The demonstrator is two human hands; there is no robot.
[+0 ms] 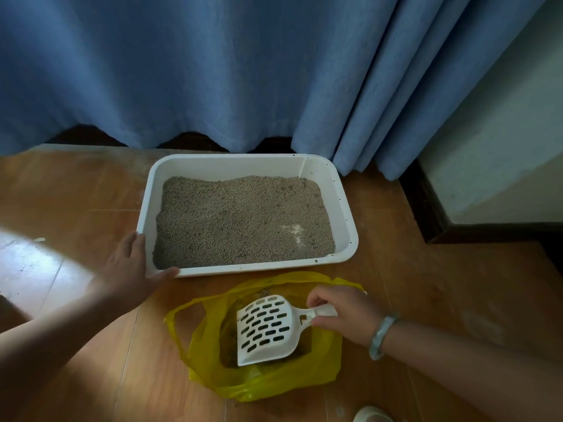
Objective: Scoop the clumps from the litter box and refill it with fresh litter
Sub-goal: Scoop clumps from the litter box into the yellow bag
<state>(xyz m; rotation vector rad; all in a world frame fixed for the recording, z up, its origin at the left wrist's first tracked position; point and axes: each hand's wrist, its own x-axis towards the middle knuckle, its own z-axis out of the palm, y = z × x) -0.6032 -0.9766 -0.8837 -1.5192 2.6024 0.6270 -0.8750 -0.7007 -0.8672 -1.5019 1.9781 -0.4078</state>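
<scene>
Head view is showing the litter box point(243, 161) sitting on the wooden floor point(426, 284), its white tray holding a fairly even bed of grey litter point(231, 220) with one pale bare patch point(294, 231) toward its near right corner. By the look of it, the tray is stiff, thin-walled plastic, made weighty by the granules and likely sliding easily on the smooth boards, so the rolled rim is looking like the sound place to hold it. Against the box's near left corner the left hand point(131, 266) is resting, fingers straight and spread, thumb lying along the near rim, steadying rather than gripping. Just in front of the box, the right hand point(344, 315), wearing a pale bangle point(380, 336), is holding the short handle of the white slotted scoop point(265, 327), fingers curled round it. That scoop is seeming light and rigid, and its pan is hanging over the mouth of a yellow plastic bag point(207, 354), which is lying limp and open with dark matter inside; being so thin, it is probably collapsing at a nudge. Behind the box a blue curtain point(213, 71) is hanging to the floor.
</scene>
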